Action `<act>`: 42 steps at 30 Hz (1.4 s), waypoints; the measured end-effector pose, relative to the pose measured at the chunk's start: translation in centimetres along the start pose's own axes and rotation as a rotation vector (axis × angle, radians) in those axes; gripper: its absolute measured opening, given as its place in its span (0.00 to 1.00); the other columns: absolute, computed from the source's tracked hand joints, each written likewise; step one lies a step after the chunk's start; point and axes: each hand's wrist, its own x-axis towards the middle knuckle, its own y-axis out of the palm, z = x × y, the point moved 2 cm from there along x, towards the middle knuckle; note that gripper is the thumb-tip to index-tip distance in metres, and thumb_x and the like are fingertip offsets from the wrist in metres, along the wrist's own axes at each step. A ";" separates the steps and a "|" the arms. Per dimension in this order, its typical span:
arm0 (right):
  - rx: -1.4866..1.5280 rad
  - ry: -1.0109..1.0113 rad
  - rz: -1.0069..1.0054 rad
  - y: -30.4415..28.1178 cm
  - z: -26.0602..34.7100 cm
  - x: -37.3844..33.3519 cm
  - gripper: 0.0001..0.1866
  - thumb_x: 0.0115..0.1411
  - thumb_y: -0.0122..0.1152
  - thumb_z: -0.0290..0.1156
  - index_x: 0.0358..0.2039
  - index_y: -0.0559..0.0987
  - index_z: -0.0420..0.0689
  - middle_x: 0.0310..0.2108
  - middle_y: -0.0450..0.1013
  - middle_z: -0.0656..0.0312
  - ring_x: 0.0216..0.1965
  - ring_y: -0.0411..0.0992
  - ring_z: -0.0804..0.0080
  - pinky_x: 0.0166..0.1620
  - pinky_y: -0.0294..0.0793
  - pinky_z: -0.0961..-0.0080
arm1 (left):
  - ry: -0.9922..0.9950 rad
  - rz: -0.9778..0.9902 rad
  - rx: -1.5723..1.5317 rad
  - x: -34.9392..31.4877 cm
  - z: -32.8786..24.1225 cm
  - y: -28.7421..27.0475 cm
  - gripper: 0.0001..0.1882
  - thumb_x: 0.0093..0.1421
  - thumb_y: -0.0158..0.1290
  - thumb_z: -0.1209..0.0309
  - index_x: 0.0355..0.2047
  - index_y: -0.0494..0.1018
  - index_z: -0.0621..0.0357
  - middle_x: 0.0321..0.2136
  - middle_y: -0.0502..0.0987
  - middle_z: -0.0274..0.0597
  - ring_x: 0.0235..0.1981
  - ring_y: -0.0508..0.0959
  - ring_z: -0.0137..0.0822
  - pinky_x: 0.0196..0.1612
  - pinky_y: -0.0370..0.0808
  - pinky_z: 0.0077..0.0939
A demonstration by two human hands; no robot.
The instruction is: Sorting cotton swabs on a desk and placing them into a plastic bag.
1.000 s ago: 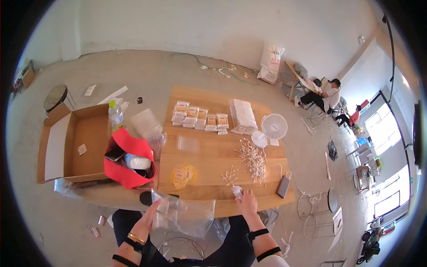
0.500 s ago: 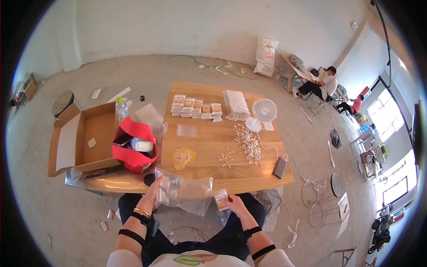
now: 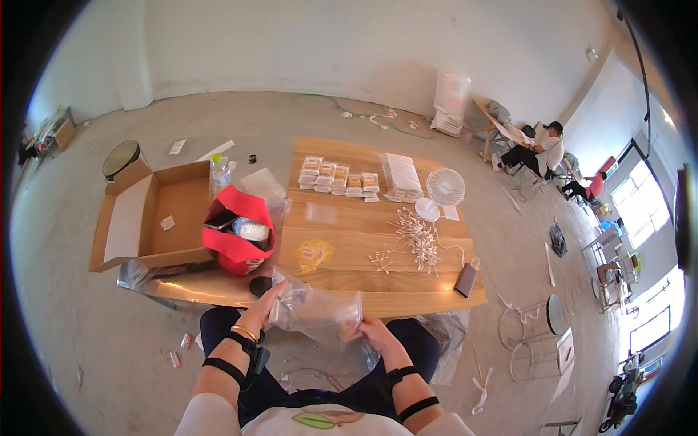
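Observation:
Over the table's front edge, my left hand (image 3: 269, 305) grips one end of a large clear plastic bag (image 3: 313, 309). At the bag's right end is my right hand (image 3: 376, 334), its fingers pinched on a small packet of cotton swabs (image 3: 350, 332). The packet shows blurred through or beside the film; I cannot tell how far inside it lies. Beyond the bag, yellow printed cards (image 3: 314, 255) lie on the wood. Loose cotton swabs (image 3: 416, 240) form a pile to the right, with a smaller scatter (image 3: 381, 259) beside it.
Filled packets (image 3: 331, 176) stand in stacks at the back of the table (image 3: 349, 283), near a bundle of white packs (image 3: 400, 176). A small fan (image 3: 445, 189) is wired to a power bank (image 3: 466, 279). Left are a red bag (image 3: 243, 251), bottle (image 3: 220, 171) and open carton (image 3: 171, 218). Two people sit far right.
My right hand has brought the swab packet up to the bag's right end, where plastic now partly overlaps it. My left hand keeps its hold. The whole view has shifted slightly.

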 end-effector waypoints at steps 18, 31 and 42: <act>0.089 -0.072 0.251 8.8 5.7 1.7 0.20 0.67 0.57 0.35 0.55 0.74 0.39 0.46 0.75 0.65 0.46 0.73 0.77 0.49 0.73 0.75 | -0.134 0.375 -0.076 -1.8 -0.2 5.2 0.36 0.68 0.39 0.39 0.61 0.67 0.55 0.55 0.76 0.44 0.52 0.78 0.38 0.58 0.73 0.36; -0.416 -0.740 0.069 7.9 6.3 4.2 0.21 0.70 0.48 0.26 0.62 0.65 0.38 0.50 0.74 0.59 0.53 0.71 0.69 0.57 0.70 0.68 | -0.253 0.301 0.164 -0.8 -2.4 6.1 0.33 0.67 0.45 0.41 0.61 0.68 0.52 0.54 0.76 0.39 0.52 0.77 0.37 0.55 0.74 0.38; -0.916 -0.523 -0.224 6.2 4.6 6.9 0.25 0.66 0.53 0.37 0.61 0.68 0.42 0.49 0.73 0.44 0.48 0.74 0.46 0.49 0.75 0.58 | 0.292 -0.024 1.036 7.2 1.0 0.6 0.41 0.58 0.55 0.38 0.59 0.68 0.58 0.54 0.75 0.50 0.53 0.76 0.49 0.54 0.73 0.40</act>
